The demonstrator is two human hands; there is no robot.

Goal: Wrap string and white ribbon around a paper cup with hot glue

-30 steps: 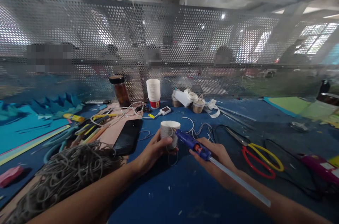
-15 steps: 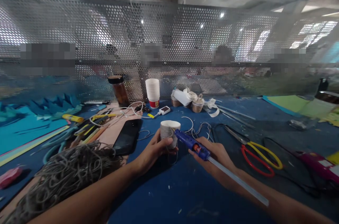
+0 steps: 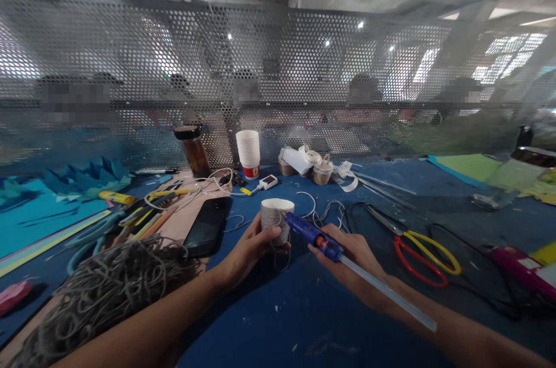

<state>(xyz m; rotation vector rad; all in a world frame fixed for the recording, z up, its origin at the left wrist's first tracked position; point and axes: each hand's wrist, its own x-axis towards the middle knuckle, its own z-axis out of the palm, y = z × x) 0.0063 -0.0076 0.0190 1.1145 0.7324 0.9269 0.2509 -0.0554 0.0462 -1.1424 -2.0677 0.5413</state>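
My left hand is closed round a paper cup wrapped in grey twine, held upright just above the blue table. My right hand grips a blue glue gun whose nozzle touches the cup's right side. A clear glue stick sticks out of the gun's back over my right forearm. Loose twine hangs from the cup's base.
A heap of grey twine lies front left, a black phone beside it. Red-and-yellow scissors lie to the right. A stack of cups, a brown jar and wrapped cups stand by the perforated screen. Coloured paper lies far left.
Both hands, the cup and the glue gun stay together almost unmoved; the camera has shifted slightly, so everything sits a little further left.
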